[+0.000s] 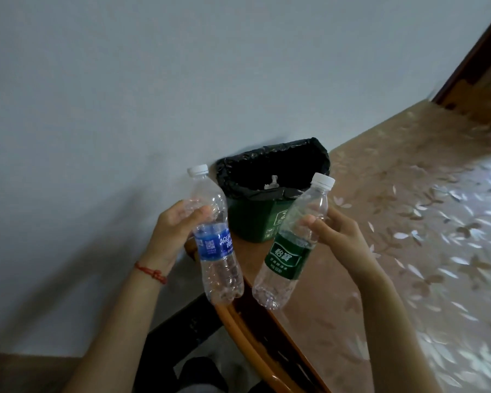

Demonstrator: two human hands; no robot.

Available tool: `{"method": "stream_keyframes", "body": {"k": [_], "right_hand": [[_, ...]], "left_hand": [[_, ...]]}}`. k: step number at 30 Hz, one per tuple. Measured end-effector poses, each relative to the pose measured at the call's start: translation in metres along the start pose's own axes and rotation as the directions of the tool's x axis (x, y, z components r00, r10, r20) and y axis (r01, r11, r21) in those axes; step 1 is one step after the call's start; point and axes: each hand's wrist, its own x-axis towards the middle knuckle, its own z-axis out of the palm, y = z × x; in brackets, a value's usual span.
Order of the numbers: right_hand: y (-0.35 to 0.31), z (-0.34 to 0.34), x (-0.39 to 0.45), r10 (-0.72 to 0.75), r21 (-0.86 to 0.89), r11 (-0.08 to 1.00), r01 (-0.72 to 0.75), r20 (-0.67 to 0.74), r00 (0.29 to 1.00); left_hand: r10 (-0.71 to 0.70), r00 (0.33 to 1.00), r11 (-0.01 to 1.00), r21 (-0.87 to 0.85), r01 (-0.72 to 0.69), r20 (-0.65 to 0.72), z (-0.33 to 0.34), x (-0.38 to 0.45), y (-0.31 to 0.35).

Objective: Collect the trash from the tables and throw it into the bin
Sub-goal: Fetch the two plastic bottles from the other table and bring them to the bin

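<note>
Left hand point(174, 228) closed on blue-label bottle point(215, 239), right hand point(332, 231) closed on green-label bottle point(291, 243), both mid-body, just near of lined bin point(270, 191). Empty, capped: likely light, crushable, slick. Hold mid-body.

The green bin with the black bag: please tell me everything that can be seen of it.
The green bin is a small plastic container lined with a black bag whose edge folds over the rim. White symbols are printed on its front. It stands upright against the pale wall, on the patterned table covering. It is open, with a small white scrap inside. Two bottles held in front partly hide it; nothing visibly touches it.
</note>
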Motion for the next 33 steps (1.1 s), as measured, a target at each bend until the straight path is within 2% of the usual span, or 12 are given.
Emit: {"method": "stream_keyframes", "body": {"k": [6, 14, 17, 22, 24, 27, 33], "right_hand": [[-0.021, -0.004, 0.019, -0.012, -0.047, 0.999, 0.008, -0.088, 0.996], [-0.067, -0.012, 0.064, -0.086, -0.138, 0.989, 0.058, -0.207, 0.975], [-0.078, -0.014, 0.082, -0.081, -0.077, 0.995, 0.061, -0.277, 0.957], [-0.076, -0.009, 0.113, -0.013, 0.127, 0.989, 0.078, -0.451, 0.893], [-0.069, -0.001, 0.124, -0.003, 0.133, 0.988, 0.079, -0.495, 0.869], [-0.053, 0.014, 0.133, 0.005, 0.040, 0.999, 0.018, -0.503, 0.864], [-0.010, 0.031, 0.133, 0.020, -0.227, 0.966, -0.124, -0.413, 0.911]], "left_hand": [[-0.047, 0.998, 0.995, 0.087, 0.043, 0.042, 0.007, 0.028, -0.003], [-0.060, 0.996, 0.997, 0.046, 0.056, 0.072, 0.011, 0.046, -0.007], [-0.075, 0.994, 0.997, 0.042, 0.072, 0.085, 0.010, 0.051, -0.008], [-0.062, 0.995, 0.997, 0.061, 0.057, 0.078, 0.011, 0.053, -0.005], [-0.049, 0.996, 0.996, 0.073, 0.044, 0.076, 0.012, 0.053, -0.005], [-0.059, 0.996, 0.997, 0.058, 0.055, 0.063, 0.013, 0.054, -0.005], [-0.016, 0.999, 0.999, 0.047, 0.014, 0.035, 0.011, 0.054, -0.001]]}}
